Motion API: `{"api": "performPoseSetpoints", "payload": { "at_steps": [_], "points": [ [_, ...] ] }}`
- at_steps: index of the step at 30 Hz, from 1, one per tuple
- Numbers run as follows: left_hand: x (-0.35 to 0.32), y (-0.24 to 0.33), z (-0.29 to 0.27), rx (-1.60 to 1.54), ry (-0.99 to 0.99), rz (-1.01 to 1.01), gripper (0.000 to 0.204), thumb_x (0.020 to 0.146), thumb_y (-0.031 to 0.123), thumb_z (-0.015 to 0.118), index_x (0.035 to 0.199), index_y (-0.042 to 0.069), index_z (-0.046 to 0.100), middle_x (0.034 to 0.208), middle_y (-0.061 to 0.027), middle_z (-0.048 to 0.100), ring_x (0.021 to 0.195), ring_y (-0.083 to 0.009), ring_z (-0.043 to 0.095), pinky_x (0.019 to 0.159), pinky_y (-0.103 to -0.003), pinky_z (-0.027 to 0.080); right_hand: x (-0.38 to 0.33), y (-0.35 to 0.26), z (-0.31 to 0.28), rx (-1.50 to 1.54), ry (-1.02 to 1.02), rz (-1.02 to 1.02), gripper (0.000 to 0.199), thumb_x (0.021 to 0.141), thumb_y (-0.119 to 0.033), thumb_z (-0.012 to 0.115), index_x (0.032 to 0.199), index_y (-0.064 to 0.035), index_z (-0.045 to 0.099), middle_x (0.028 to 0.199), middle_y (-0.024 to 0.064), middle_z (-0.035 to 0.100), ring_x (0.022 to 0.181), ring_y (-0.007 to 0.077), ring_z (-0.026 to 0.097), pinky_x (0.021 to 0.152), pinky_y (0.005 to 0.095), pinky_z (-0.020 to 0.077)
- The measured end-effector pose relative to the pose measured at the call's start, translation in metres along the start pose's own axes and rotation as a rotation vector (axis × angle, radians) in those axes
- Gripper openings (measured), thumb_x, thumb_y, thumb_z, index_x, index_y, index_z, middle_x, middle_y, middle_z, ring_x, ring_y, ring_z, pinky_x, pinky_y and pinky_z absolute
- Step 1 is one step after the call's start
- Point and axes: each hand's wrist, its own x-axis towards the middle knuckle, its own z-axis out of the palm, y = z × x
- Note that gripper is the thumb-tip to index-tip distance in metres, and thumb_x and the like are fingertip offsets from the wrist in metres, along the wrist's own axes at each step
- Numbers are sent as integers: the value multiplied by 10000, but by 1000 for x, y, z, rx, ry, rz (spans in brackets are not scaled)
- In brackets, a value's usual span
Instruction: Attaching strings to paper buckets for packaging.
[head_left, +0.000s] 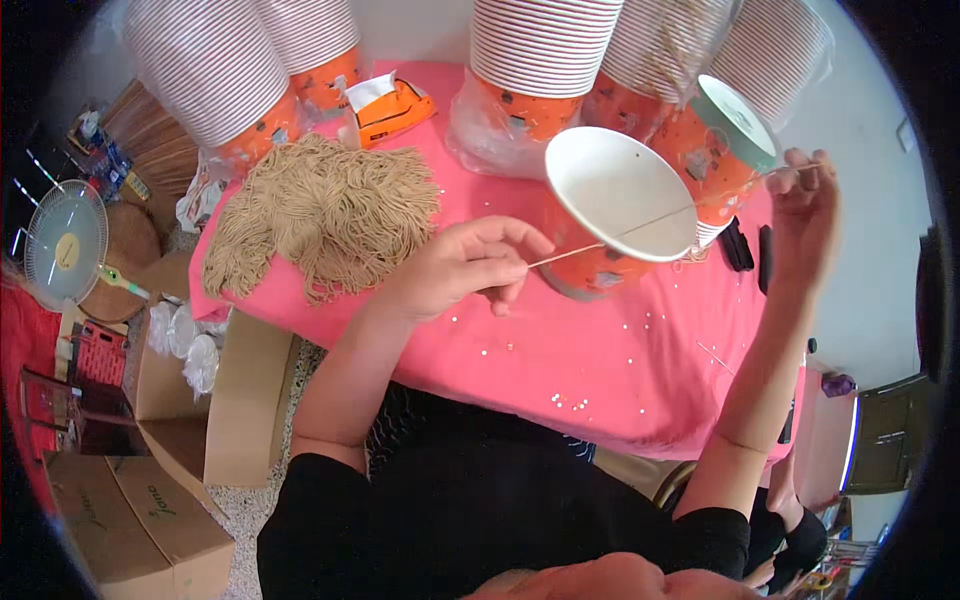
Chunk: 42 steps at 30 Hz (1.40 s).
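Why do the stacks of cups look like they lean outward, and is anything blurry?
In the head view, the fisheye lens bends the cup stacks near the rim and leaves black corners. The light is soft and even, with faint shadows on the pink tablecloth. The left hand, right hand and string look sharp.

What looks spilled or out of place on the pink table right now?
Small white bits lie scattered over the pink tablecloth near its front edge, like punched scraps. The heap of tan strings hangs over the left edge.

Orange patterned cup (610, 215), white inside; tan string (640, 225); pink tablecloth (560, 350).
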Motion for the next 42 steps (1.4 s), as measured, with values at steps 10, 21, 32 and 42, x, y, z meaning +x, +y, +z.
{"api": "performPoseSetpoints", "payload": {
  "at_steps": [10, 21, 32, 42],
  "points": [
    [-10, -15, -22, -27, -309, -121, 200, 933, 20, 504, 1097, -46, 597, 946, -124, 678, 855, -193, 671, 776, -315, 549, -14, -27, -89, -220, 252, -72, 150, 968, -131, 429, 1017, -21, 518, 979, 191, 656, 847, 296, 660, 855, 416, 509],
    [-8, -1, 36, 271, -161, 53, 203, 887, -40, 570, 1076, -34, 644, 1082, -122, 680, 1007, -177, 652, 851, -286, 521, -54, -45, -56, -1863, 148, 193, 209, 875, -110, 594, 1068, -29, 612, 946, 93, 623, 799, 170, 605, 730, 302, 478],
    [6, -6, 40, 606, 119, 491, 127, 857, -5, 623, 967, 20, 682, 1097, -99, 626, 1005, -198, 608, 865, -291, 484, -68, -22, 25, -1235, -610, 223, 139, 716, 15, 739, 840, -1, 679, 869, 75, 626, 843, 228, 609, 736, 330, 507],
    [25, 20, 41, 144, 309, 226, 207, 886, 1, 602, 1082, -64, 589, 859, -100, 657, 729, -127, 630, 680, -255, 516, -61, 20, 86, -1029, -521, 178, 45, 824, 14, 629, 868, 15, 624, 711, 76, 598, 588, 122, 531, 522, 260, 415]
  ]
}}
